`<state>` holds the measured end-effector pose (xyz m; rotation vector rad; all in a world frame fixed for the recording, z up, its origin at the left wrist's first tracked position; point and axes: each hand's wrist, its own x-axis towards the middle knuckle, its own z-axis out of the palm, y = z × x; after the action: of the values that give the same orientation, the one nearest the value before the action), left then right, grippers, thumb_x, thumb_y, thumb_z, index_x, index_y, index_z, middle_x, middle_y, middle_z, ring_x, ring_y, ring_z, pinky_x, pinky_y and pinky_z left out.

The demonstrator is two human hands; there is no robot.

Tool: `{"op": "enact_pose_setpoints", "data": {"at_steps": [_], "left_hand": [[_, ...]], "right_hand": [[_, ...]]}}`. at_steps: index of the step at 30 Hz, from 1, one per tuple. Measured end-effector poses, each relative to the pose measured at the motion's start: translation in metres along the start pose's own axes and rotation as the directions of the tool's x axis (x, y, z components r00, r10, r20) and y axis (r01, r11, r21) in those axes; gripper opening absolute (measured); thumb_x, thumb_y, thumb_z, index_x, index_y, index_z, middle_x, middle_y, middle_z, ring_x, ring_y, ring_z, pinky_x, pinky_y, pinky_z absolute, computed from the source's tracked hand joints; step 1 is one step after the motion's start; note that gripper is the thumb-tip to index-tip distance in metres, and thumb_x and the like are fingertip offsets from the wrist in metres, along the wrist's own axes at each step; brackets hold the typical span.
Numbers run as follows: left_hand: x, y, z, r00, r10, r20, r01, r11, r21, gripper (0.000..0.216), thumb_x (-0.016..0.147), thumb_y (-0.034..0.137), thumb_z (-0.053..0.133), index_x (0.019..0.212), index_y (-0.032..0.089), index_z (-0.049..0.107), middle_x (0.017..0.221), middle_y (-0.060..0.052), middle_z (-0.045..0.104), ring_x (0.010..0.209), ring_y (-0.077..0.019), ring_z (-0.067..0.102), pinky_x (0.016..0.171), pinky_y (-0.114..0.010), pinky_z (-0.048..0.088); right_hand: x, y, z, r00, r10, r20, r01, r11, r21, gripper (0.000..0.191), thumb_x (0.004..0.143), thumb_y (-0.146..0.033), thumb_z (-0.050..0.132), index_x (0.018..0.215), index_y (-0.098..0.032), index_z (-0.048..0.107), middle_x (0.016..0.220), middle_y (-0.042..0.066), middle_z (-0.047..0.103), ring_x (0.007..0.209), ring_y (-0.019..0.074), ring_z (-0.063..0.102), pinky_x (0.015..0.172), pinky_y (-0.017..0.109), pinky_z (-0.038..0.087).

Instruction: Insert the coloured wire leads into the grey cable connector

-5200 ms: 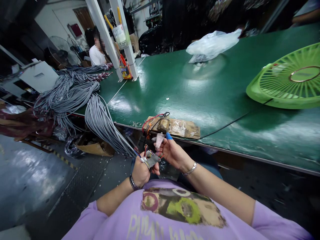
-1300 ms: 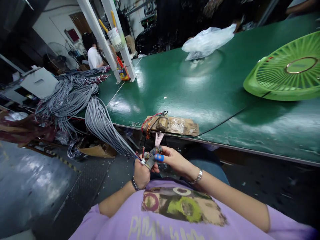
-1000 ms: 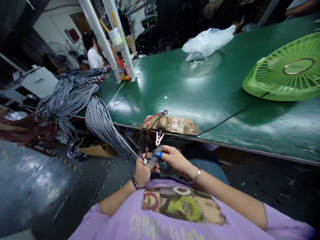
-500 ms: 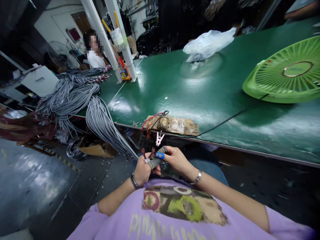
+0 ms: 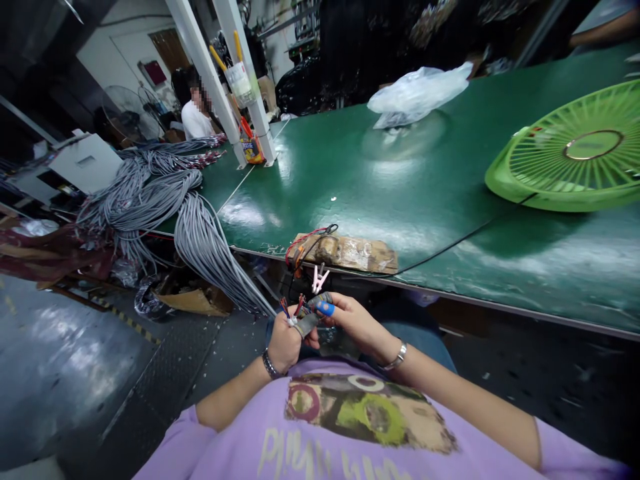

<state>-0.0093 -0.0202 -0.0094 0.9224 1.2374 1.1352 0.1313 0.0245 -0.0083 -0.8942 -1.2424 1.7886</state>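
Observation:
My left hand (image 5: 287, 343) is closed around the end of a grey cable, and thin red and blue wires (image 5: 285, 308) fan out above its fingers. Close against it, my right hand (image 5: 350, 320) pinches at the wires, with tape on the thumb and index finger. Which wire lies between those fingertips is too small to tell. Just beyond my hands, a pink clothes peg (image 5: 319, 279) sits at the table edge. Behind the peg lies a taped wooden block (image 5: 350, 253) with red and black leads at its left end.
A thick bundle of grey cables (image 5: 200, 233) hangs over the table's left edge. On the green table (image 5: 310, 167) are a green fan (image 5: 565, 153) and a clear plastic bag (image 5: 417, 97). A white post (image 5: 250, 87) holds tools. Someone in white (image 5: 196, 120) sits behind.
My hands stay together at nearly the same spot, with a slight shift of the right fingers and the wire ends. The view has tilted a little.

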Motion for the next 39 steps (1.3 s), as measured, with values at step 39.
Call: {"op": "enact_pose_setpoints", "data": {"at_steps": [39], "left_hand": [[0.018, 0.013, 0.008, 0.999, -0.041, -0.007, 0.039, 0.988, -0.148, 0.035, 0.061, 0.045, 0.071, 0.067, 0.015, 0.053, 0.04, 0.005, 0.051, 0.029, -0.0065, 0.042, 0.031, -0.017, 0.034]], "right_hand": [[0.045, 0.004, 0.002, 0.99, 0.144, -0.011, -0.103, 0.758, 0.644, 0.036, 0.07, -0.052, 0.068, 0.077, -0.017, 0.065, 0.067, 0.0, 0.063, 0.057, 0.0098, 0.052, 0.052, 0.022, 0.04]]}}
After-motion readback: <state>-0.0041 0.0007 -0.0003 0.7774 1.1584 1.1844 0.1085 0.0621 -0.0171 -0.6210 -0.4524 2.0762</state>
